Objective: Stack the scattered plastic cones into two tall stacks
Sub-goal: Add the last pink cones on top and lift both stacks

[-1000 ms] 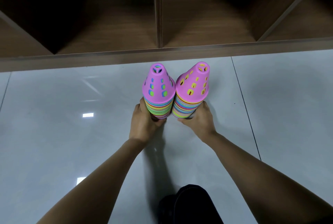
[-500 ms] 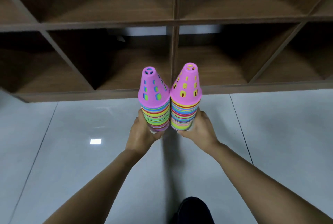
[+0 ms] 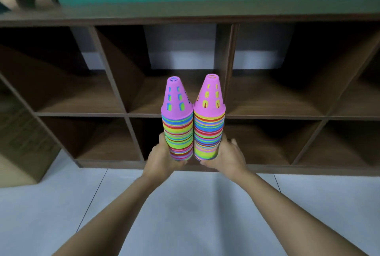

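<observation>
- in front of the shelf (image 3: 185, 114), above the floor (image 3: 185, 204), two cone stacks touch side by side.
- left hand (image 3: 162, 158) grips the left stack (image 3: 177, 132) at its base; right hand (image 3: 225, 156) grips the right stack (image 3: 208, 130) likewise.
- likely light, stiff, slick plastic; hold low, keep upright.
</observation>
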